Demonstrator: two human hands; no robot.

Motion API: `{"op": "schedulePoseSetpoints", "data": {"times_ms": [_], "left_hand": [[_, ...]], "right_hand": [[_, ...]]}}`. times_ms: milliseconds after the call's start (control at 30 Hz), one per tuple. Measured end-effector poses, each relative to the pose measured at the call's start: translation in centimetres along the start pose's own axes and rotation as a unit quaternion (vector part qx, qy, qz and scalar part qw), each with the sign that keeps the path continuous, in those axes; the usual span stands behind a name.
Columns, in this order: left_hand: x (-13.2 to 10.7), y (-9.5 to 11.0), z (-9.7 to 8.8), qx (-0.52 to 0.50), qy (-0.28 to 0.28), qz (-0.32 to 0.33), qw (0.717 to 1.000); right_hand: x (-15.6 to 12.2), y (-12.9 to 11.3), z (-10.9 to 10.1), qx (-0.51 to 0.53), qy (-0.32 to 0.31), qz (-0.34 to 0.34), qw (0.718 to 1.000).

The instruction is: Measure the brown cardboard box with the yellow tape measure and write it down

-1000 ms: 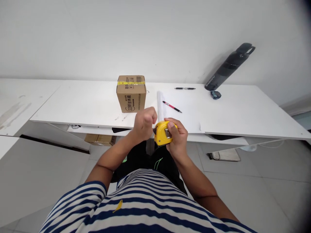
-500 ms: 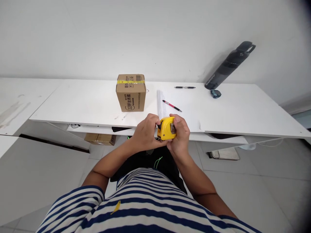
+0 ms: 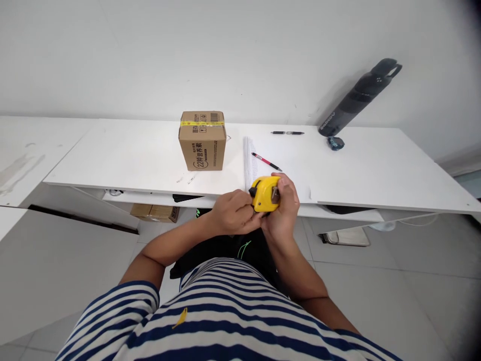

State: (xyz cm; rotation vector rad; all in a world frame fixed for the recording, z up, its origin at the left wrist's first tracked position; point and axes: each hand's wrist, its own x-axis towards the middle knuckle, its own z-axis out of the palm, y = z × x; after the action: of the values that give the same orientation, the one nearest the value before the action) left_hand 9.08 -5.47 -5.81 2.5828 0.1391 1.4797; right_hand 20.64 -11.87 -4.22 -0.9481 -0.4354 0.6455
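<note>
A yellow tape measure with a black lock button is gripped in my right hand, a little past the front edge of the white desk. My left hand is closed, its curled fingers pressed against the lower left side of the tape measure, where the tape's mouth is. What its fingertips pinch there is hidden; no blade shows drawn out. Just beyond lies an open notebook, partly covered by the hands, with a red and black pen across it.
On the white desk a taped cardboard box stands left of the notebook. A black pen lies near the wall. To the right are a tall dark bottle and a small dark blue object. A shelf runs below the desktop.
Both hands and the tape measure have moved slightly right. My left hand's fingers have curled in from a looser hold at the tape measure's left side.
</note>
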Motion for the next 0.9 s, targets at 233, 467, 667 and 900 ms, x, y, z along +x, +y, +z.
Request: {"op": "schedulePoseSetpoints", "data": {"times_ms": [233,467,667,900], "left_hand": [[1.2,-0.6,-2.3,0.078,0.024,-0.032,0.996],[0.5,1.3,-1.3,0.098,0.055,-0.082,0.990],[-0.1,2.0,-0.2,0.146,0.086,-0.068,0.983],[0.0,1.3,0.6,0.117,0.105,-0.039,0.987]], "right_hand": [[0.7,-0.9,0.3,-0.015,-0.017,-0.061,0.998],[0.1,-0.3,0.3,-0.022,-0.044,-0.002,0.999],[0.0,0.2,0.0,0.009,-0.077,0.009,0.997],[-0.1,0.3,0.1,0.021,-0.052,0.036,0.998]]}}
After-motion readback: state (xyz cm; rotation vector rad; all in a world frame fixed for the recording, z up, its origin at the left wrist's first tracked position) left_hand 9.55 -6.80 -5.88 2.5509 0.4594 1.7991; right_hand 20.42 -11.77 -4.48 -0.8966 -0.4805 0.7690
